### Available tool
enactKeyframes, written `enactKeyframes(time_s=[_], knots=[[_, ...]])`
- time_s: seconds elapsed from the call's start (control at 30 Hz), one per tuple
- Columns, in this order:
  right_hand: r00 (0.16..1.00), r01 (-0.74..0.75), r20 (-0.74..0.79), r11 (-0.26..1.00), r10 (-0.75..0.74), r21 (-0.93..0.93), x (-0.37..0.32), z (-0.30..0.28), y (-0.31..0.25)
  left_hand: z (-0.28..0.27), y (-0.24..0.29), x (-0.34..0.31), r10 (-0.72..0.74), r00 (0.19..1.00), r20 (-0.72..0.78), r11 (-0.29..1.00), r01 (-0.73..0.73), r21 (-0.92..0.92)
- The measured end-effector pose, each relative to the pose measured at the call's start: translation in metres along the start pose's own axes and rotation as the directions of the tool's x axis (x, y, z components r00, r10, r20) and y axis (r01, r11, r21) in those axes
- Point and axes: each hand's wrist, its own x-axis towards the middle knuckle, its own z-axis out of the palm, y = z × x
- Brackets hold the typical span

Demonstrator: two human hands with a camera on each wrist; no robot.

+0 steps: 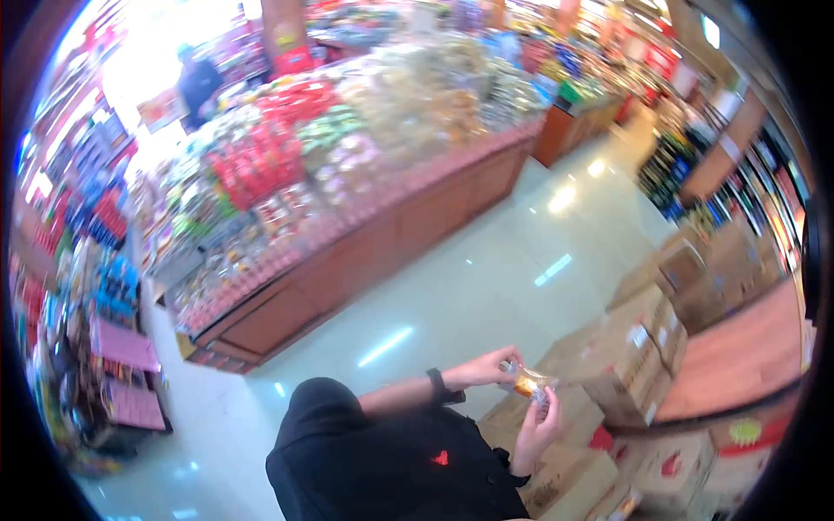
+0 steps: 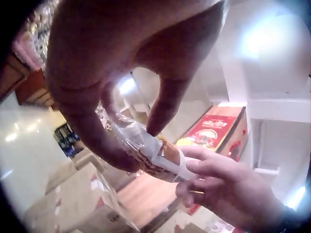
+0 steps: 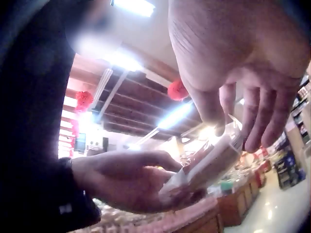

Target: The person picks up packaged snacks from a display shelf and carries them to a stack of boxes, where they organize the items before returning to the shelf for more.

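Close at your chest, your left hand (image 1: 485,368) and right hand (image 1: 540,427) each pinch one end of a small clear snack packet (image 1: 530,383), both grips closed on it. You seem to be checking or opening it, and the next move needs firm opposing pinches. Beyond are cardboard boxes (image 1: 630,365), then a sweets display stand (image 1: 347,182).

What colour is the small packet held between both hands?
The packet is a clear wrapper with orange-brown contents, best seen in the left wrist view.

Open floor (image 1: 486,286) from 9 to 12 o'clock of the packet (image 1: 528,382); stacked boxes (image 1: 634,365) crowding 2 to 6 o'clock; table (image 1: 373,234) farther off at 11.
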Motion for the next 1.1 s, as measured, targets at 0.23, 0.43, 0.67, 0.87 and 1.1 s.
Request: enactKeyframes(time_s=[0.23, 0.43, 0.67, 0.87, 1.1], knots=[[0.921, 0.043, 0.375, 0.983, -0.107, 0.176, 0.022, 0.118, -0.059, -0.109, 0.017, -0.100, -0.042, 0.941, -0.336, 0.999, 0.039, -0.014], [0.750, 0.103, 0.641, 0.986, -0.161, 0.127, 0.012, 0.211, -0.131, -0.152, 0.028, -0.188, -0.051, 0.790, -0.611, 0.998, 0.015, -0.064], [0.476, 0.435, 0.785, 0.882, -0.396, 0.181, 0.004, 0.296, -0.170, -0.180, 0.052, -0.259, -0.127, 0.558, -0.820, 0.989, 0.005, -0.150], [0.284, 0.455, 0.866, 0.853, -0.411, 0.256, 0.020, 0.359, -0.202, -0.222, 0.033, -0.272, -0.124, 0.409, -0.904, 0.986, -0.052, -0.159], [0.230, 0.374, 0.833, 0.836, -0.503, 0.401, 0.055, 0.440, -0.211, -0.286, 0.044, -0.264, -0.150, 0.333, -0.931, 0.987, 0.106, -0.121]])
